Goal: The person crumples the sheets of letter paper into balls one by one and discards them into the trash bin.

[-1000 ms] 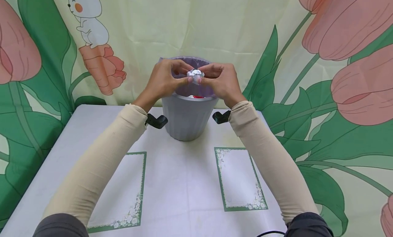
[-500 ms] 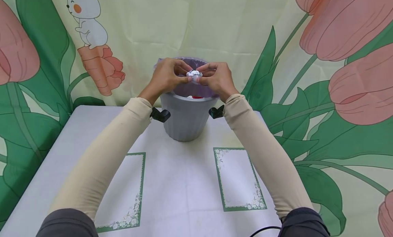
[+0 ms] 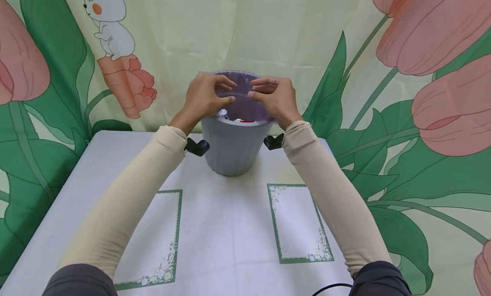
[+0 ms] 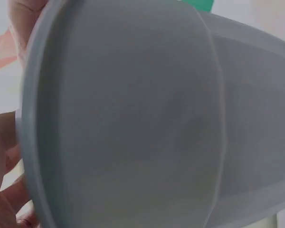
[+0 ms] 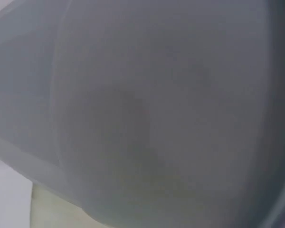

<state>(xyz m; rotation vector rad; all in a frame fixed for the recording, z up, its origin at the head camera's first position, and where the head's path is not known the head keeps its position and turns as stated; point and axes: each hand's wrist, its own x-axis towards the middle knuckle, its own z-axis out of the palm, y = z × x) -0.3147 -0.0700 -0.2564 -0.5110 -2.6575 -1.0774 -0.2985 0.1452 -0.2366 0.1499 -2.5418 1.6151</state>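
Over the mouth of a grey bin (image 3: 235,149) with a purple liner (image 3: 249,106), my left hand (image 3: 205,95) and right hand (image 3: 279,99) face each other, a gap between their fingertips. Neither holds anything; the fingers are loosely bent and spread from the thumbs. A crumpled silvery ball, apparently foil (image 3: 223,113), shows inside the bin at the left, below my left hand. Something red and white (image 3: 243,120) lies by the near rim. The bin's wall (image 4: 142,114) fills most of the left wrist view, with fingers at its left edge. In the right wrist view the wall (image 5: 156,114) is blurred.
The bin stands at the back of a white table (image 3: 215,227). Two green-bordered floral sheets lie in front, one at the left (image 3: 153,245) partly under my forearm, one at the right (image 3: 299,223). A printed curtain (image 3: 276,31) hangs behind. A black cable (image 3: 331,286) lies at the front edge.
Both hands pinched the silvery ball between them over the bin. Now their fingers have parted slightly, and the ball has dropped inside the bin.
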